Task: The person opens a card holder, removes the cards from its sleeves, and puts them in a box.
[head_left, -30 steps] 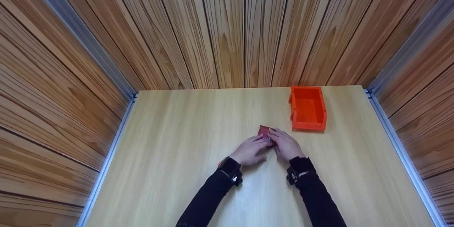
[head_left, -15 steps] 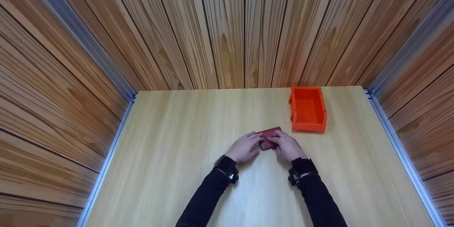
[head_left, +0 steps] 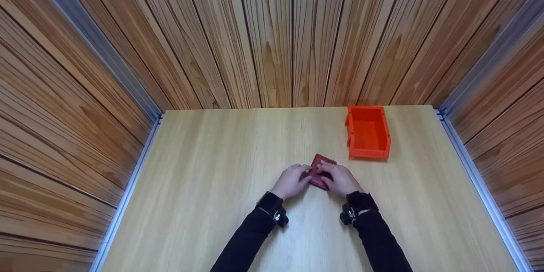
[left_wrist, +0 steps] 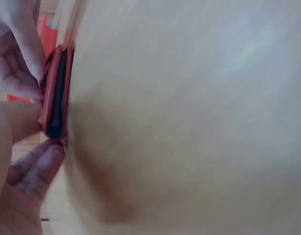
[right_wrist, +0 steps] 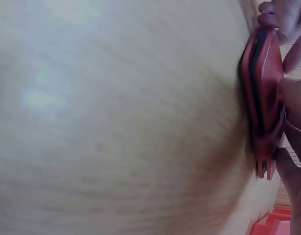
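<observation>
A small dark-red wallet (head_left: 319,173) with a black zip along its edge lies on the table between both hands. In the left wrist view, the wallet's edge (left_wrist: 56,93) shows a black strip between two red sides. My left hand (head_left: 291,182) pinches its left end, thumb and fingertips at the corner. From the right, my right hand (head_left: 341,178) grips the wallet with curled fingers over its top face. The right wrist view shows the fingers (right_wrist: 294,103) pressed against the wallet's red side (right_wrist: 272,63). Part of the top face is hidden under the right hand.
An orange-red open bin (head_left: 368,134) stands at the back right of the wooden table (head_left: 221,157), beyond the right hand. Wood-plank walls (head_left: 276,38) rise at the back and both sides, with metal rails (head_left: 127,191) along the table's side edges.
The wallet has turned between the hands and now slants with its long side running from upper left to lower right. The left hand has shifted slightly left; the right hand stays near its place.
</observation>
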A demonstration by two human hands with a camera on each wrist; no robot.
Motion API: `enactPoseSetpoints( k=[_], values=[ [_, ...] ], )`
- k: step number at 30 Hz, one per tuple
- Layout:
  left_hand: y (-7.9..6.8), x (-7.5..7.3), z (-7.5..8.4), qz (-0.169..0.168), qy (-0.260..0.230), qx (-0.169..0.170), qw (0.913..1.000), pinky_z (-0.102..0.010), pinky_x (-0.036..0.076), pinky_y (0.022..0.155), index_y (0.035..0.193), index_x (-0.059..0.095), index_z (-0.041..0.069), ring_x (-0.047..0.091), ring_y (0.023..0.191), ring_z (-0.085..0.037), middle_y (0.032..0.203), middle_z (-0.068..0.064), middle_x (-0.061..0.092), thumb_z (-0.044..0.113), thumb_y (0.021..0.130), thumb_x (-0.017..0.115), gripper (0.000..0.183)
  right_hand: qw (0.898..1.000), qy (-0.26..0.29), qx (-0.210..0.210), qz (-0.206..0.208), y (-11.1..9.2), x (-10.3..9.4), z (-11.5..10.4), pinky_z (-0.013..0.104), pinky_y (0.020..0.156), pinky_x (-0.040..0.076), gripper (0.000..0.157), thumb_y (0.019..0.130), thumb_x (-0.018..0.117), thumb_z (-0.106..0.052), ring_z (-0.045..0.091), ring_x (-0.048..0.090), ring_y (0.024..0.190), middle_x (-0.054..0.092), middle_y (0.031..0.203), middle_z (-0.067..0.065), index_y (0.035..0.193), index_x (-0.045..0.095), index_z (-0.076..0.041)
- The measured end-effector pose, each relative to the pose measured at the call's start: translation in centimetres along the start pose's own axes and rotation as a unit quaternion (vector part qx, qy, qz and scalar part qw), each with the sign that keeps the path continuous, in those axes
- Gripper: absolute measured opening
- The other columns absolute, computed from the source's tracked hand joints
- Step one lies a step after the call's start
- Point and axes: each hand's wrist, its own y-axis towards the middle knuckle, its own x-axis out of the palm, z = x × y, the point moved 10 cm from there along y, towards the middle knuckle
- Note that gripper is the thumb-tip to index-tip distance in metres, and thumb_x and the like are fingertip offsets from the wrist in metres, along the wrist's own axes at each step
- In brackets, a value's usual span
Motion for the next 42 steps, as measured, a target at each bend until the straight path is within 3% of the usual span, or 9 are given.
enactPoseSetpoints(
  k=[7,10,14,17,21,25,30,37,42],
  values=[
    [0.5,1.2,-0.2,0.017,-0.024,-0.096,0.995,-0.034,0.051,0.067,0.107,0.059,0.0,0.063,0.077,-0.022,0.083,-0.007,0.062,0.02,0.099,0.068,0.023,1.0,0.024,-0.008,0.008,-0.2,0.0,-0.4,0.055,0.099,0.054,0.03,0.083,0.075,0.01,0.04,0.07,0.114,0.074,0.121,0.02,0.112,0.077,0.0],
    [0.5,1.2,0.2,0.031,0.021,-0.116,0.9926,-0.041,0.055,0.069,0.107,0.06,-0.003,0.07,0.081,-0.031,0.086,-0.014,0.068,0.025,0.099,0.068,0.03,1.0,0.021,-0.02,0.011,-0.3,0.1,-0.6,0.055,0.099,0.054,0.032,0.084,0.074,0.012,0.04,0.07,0.114,0.073,0.123,0.021,0.114,0.076,0.001],
    [0.5,1.0,1.0,0.047,0.131,-0.115,0.9835,-0.041,0.058,0.065,0.106,0.066,-0.001,0.074,0.082,-0.031,0.088,-0.016,0.074,0.039,0.1,0.065,0.04,0.999,-0.009,-0.023,0.038,-0.7,-0.7,-0.7,0.055,0.101,0.052,0.037,0.081,0.077,0.01,0.04,0.067,0.117,0.072,0.124,0.02,0.117,0.076,0.0],
    [0.5,1.1,1.3,0.051,0.187,-0.111,0.9748,-0.038,0.058,0.06,0.101,0.068,0.004,0.074,0.078,-0.027,0.085,-0.012,0.074,0.047,0.1,0.063,0.042,0.996,-0.028,0.018,0.084,-1.2,-1.8,0.2,0.053,0.097,0.054,0.036,0.079,0.082,0.005,0.037,0.065,0.11,0.072,0.115,0.016,0.114,0.077,-0.001],
    [0.6,1.0,1.1,0.05,0.195,-0.122,0.972,-0.038,0.057,0.061,0.1,0.068,0.005,0.073,0.079,-0.026,0.086,-0.011,0.074,0.048,0.099,0.063,0.043,0.989,-0.022,0.09,0.112,-2.1,-2.4,2.0,0.047,0.082,0.054,0.028,0.083,0.083,0.0,0.029,0.065,0.091,0.07,0.098,0.011,0.11,0.079,-0.001],
    [0.6,1.1,0.7,0.042,0.16,-0.137,0.9766,-0.039,0.057,0.064,0.102,0.067,0.003,0.073,0.082,-0.028,0.088,-0.013,0.074,0.044,0.1,0.063,0.041,0.99,-0.015,0.107,0.091,-2.3,-1.6,2.7,0.045,0.079,0.053,0.026,0.088,0.08,-0.005,0.027,0.067,0.086,0.072,0.093,0.011,0.113,0.078,0.001],
    [0.8,1.5,0.4,0.043,0.05,-0.145,0.9873,-0.039,0.054,0.063,0.101,0.063,0.001,0.072,0.078,-0.029,0.083,-0.013,0.072,0.035,0.101,0.065,0.033,0.99,-0.02,0.103,0.099,-2.6,-1.6,2.8,0.042,0.073,0.051,0.025,0.087,0.079,-0.003,0.025,0.064,0.079,0.07,0.088,0.012,0.112,0.079,0.002],
    [1.0,1.8,-0.1,0.048,-0.044,-0.162,0.9846,-0.039,0.053,0.066,0.106,0.06,0.002,0.069,0.077,-0.023,0.085,-0.009,0.069,0.03,0.102,0.064,0.029,0.991,-0.013,0.094,0.099,-2.4,-1.4,2.7,0.046,0.078,0.055,0.026,0.087,0.078,-0.002,0.03,0.068,0.084,0.072,0.091,0.013,0.113,0.078,0.002],
    [1.2,1.3,0.6,0.06,-0.088,-0.159,0.9815,-0.03,0.051,0.065,0.11,0.057,0.003,0.066,0.076,-0.017,0.089,-0.009,0.07,0.029,0.103,0.064,0.028,0.989,-0.004,0.109,0.1,-2.3,-1.2,2.9,0.051,0.089,0.057,0.026,0.089,0.075,0.0,0.036,0.072,0.094,0.075,0.099,0.018,0.115,0.077,0.004]
  ],
)
